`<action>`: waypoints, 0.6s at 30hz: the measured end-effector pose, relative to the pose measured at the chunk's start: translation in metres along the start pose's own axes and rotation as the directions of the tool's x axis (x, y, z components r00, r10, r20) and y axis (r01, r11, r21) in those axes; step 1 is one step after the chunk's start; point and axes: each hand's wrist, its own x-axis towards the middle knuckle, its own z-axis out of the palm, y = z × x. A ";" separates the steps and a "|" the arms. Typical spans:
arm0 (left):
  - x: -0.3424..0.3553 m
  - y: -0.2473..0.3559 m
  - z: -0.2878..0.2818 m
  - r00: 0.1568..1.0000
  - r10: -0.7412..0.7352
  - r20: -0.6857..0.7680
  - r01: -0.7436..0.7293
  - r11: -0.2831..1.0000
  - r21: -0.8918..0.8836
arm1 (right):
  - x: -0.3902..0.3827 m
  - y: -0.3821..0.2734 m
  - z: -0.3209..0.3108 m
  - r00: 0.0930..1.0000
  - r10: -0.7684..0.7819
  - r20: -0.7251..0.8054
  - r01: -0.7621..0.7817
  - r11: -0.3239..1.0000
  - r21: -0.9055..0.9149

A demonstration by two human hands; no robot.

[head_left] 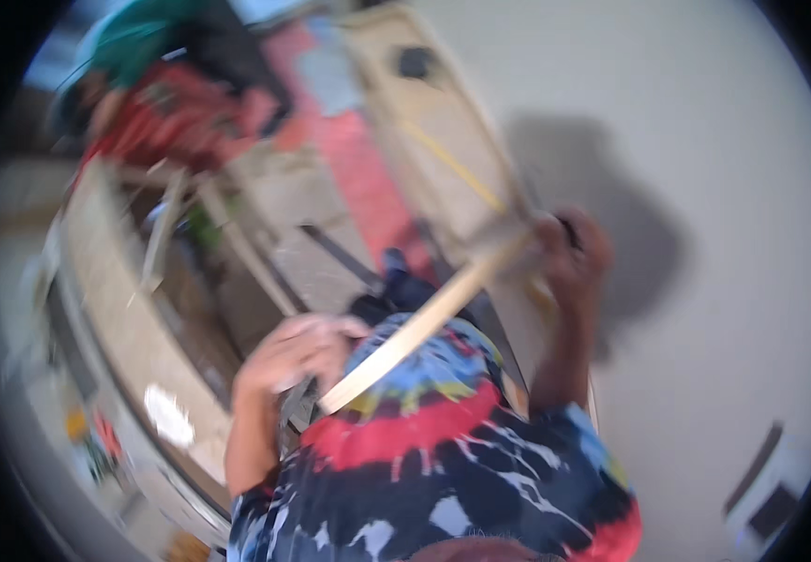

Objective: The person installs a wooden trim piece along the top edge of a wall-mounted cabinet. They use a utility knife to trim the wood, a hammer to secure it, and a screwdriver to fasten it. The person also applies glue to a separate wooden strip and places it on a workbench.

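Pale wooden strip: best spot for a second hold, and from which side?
Probably near the lower end of the pale wooden strip, coming from the left. It is long, narrow and slants from upper right to lower left; the right hand holds its upper end, and the left hand is beside the lower one. Blur hides any contact there.

Over my remote feed, I'd call this a woodworking or building space, blurred as it is, judging by the wood strip [416,334], the timber slats [167,225] and the broad bare panel [119,281].
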 end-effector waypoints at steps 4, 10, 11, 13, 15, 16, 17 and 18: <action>0.015 -0.046 0.062 0.952 -0.257 0.167 0.236 0.962 0.134 | -0.070 0.028 -0.033 0.999 -0.047 -0.011 0.048 0.969 0.242; 0.025 -0.012 0.042 0.841 -0.360 0.405 0.418 0.907 -0.061 | -0.069 0.030 -0.040 0.990 0.121 -0.074 -0.121 0.993 0.003; 0.057 0.030 0.003 0.782 -0.352 0.514 0.410 0.912 0.002 | -0.030 0.021 -0.015 0.988 0.151 -0.021 -0.152 0.964 -0.217; 0.044 0.018 0.007 0.861 -0.445 0.245 0.423 0.895 0.139 | -0.036 0.005 -0.014 0.979 0.106 0.172 -0.003 0.857 -0.515; 0.039 0.007 0.009 0.926 -0.375 0.042 0.340 0.877 0.340 | -0.079 0.033 -0.025 0.915 0.233 0.328 0.100 0.659 -0.746; 0.038 -0.002 0.004 0.961 -0.275 0.001 0.242 0.848 0.471 | -0.085 0.033 -0.034 0.864 0.274 0.424 0.113 0.713 -0.692; 0.038 0.003 0.008 0.987 -0.156 -0.040 0.157 0.874 0.460 | -0.111 0.072 -0.041 0.715 0.523 0.464 0.067 0.609 -0.790; 0.041 0.010 0.012 0.996 -0.036 -0.079 0.068 0.890 0.451 | -0.110 0.066 -0.046 0.637 0.651 0.412 0.085 0.472 -0.878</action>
